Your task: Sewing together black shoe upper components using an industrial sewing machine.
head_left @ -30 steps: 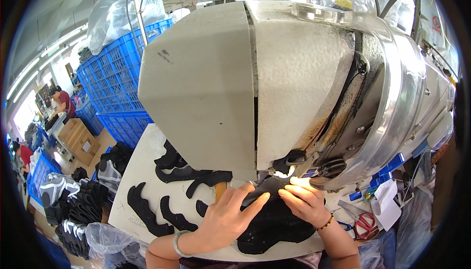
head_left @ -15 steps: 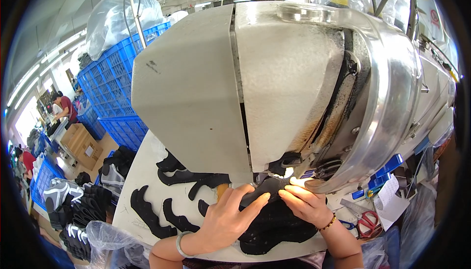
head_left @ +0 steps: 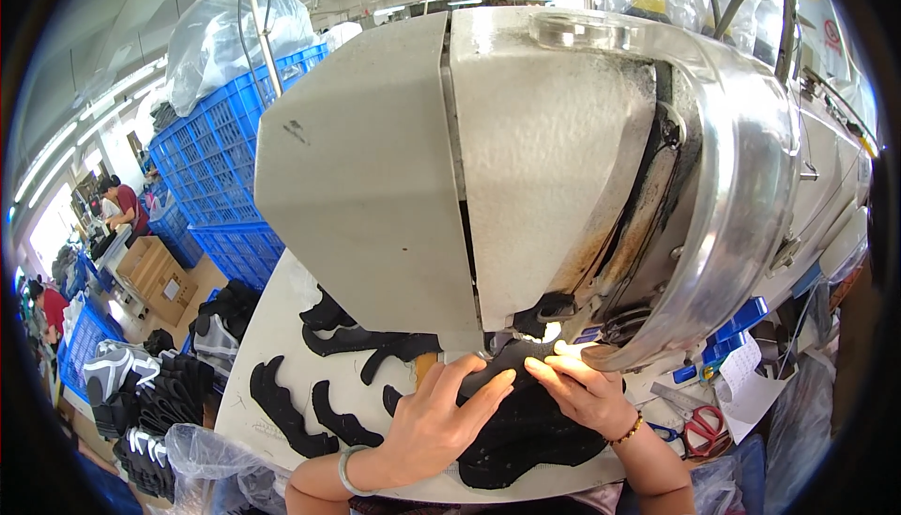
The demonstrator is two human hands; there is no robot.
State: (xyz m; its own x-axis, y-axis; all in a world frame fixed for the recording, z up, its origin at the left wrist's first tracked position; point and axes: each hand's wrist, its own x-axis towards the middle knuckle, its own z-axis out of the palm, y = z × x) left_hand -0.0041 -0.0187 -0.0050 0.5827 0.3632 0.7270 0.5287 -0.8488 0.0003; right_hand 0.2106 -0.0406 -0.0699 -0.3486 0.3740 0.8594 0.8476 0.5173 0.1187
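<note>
A black fabric piece [head_left: 510, 356] lies under the working end of a large beige sewing machine [head_left: 375, 186]. My left hand [head_left: 434, 421] holds its left side, with thumb and fingers bent over the edge. From the right, my right hand [head_left: 588, 393] pinches the same piece close to the lit spot below the machine head. The needle is hidden from view. Below and between my hands a larger dark heap of black fabric [head_left: 530, 445] rests on the white table [head_left: 253, 421]. Several curved black cut pieces [head_left: 282, 407] are spread left of my left hand.
Red-handled scissors [head_left: 704, 430] and a white paper [head_left: 751, 388] lie right of my right hand. Stacked blue crates [head_left: 211, 149] stand at the far left. Bundled grey and black shoe parts [head_left: 155, 384] and a clear plastic bag [head_left: 211, 463] sit beside the table's left edge.
The fingertips of my right hand have slid slightly left along the black piece. My left hand stays nearly in place. The machine's wheel rim looks a little shifted.
</note>
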